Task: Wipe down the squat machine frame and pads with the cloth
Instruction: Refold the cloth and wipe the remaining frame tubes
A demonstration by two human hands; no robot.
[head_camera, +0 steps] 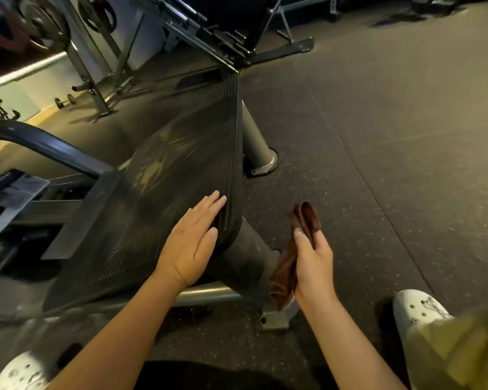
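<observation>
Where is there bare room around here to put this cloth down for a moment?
Bare rubber floor lies right of the footplate, between the grey post and the white shoe. The footplate's upper half, beyond the left hand, is free too. Left of it, frame bars crowd in.

Left hand [192, 243] flat, palm down, fingers straight and together. Right hand [312, 260] off to the right of those fingertips, curled, thumb up, pinching the cloth [304, 218]. Both forearms bare, reaching forward, well apart.
</observation>
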